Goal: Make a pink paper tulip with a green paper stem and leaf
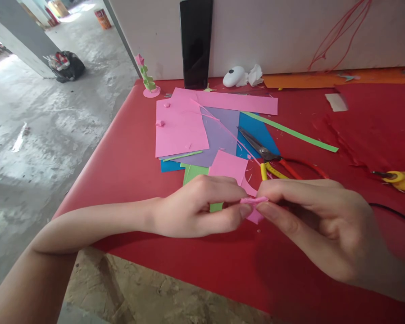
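Pink paper piece (255, 218), just one, in the fingertip pinch of two hands (202, 209)

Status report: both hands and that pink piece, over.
Left hand, right hand: both pinching. Pink paper piece: held between them. Scissors: beyond hands, apparently not blocking.

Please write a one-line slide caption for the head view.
Left hand and right hand pinch a small pink paper piece over a red table, scissors beyond.

This looks like a makeshift craft workspace, with bare concrete floor (101, 85) and a pillar (20, 33) far left, scissors (273, 155) and coloured paper (182, 132) on a red table (131, 153).
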`<state>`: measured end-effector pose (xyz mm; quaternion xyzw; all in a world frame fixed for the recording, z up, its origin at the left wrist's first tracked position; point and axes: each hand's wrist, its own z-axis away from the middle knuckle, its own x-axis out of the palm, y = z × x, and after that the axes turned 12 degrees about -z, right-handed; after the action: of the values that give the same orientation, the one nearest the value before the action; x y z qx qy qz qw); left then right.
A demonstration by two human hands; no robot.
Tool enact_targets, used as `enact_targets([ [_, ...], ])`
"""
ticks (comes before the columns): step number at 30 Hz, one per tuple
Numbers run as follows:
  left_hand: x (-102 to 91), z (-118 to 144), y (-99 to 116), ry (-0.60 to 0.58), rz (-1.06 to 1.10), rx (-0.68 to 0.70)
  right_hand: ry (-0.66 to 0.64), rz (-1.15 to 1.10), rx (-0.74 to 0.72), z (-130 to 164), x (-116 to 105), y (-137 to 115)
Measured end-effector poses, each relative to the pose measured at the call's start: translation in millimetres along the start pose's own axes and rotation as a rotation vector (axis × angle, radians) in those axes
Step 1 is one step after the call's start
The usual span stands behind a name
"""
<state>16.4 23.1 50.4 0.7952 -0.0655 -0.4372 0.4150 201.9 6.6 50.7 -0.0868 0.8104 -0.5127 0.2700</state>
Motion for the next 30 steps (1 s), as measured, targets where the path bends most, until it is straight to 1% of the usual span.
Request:
enact_targets([
  [3, 1.9, 1, -1, 0.012, 0.013, 0.05, 0.038, -0.027, -0.004, 2, 2, -3],
  [5, 2.4, 2, -2, 0.023, 0.023, 0.028, 0.048, -0.048, 0.001, 1, 2, -2],
  [8, 2.2, 2, -4, 0.055, 0.044, -0.021, 0.026, -0.094, 0.085, -3, 0, 1],
  [10, 2.3, 1, -5, 0.109, 0.047, -0.023, -0.006, -0.132, 0.136, -6, -1, 3],
  [12, 2.9, 1, -5, 0.161, 0.018, -0.01, -0.035, -0.117, 0.145, -7, -1, 3],
  [14, 3.5, 2, -6, 0.175, -0.038, 0.022, -0.034, -0.065, 0.117, -8, -1, 3],
  [17, 2.5, 2, -9, 0.148, -0.12, 0.088, -0.029, -0.041, 0.107, -8, -2, 2],
  [22, -2.6, 0, -13, 0.149, -0.206, 0.179, -0.094, -0.149, 0.115, -6, -6, 3],
  [24, -4.0, -2, -13, 0.12, -0.215, 0.222, -0.12, -0.175, 0.124, -6, -6, 3],
  [27, -4.1, -3, -10, 0.057, -0.178, 0.245, -0.154, -0.221, 0.194, -7, -6, -1],
  [30, -1.5, -3, -9, 0.036, -0.138, 0.255, -0.162, -0.283, 0.321, -8, -6, -6],
])
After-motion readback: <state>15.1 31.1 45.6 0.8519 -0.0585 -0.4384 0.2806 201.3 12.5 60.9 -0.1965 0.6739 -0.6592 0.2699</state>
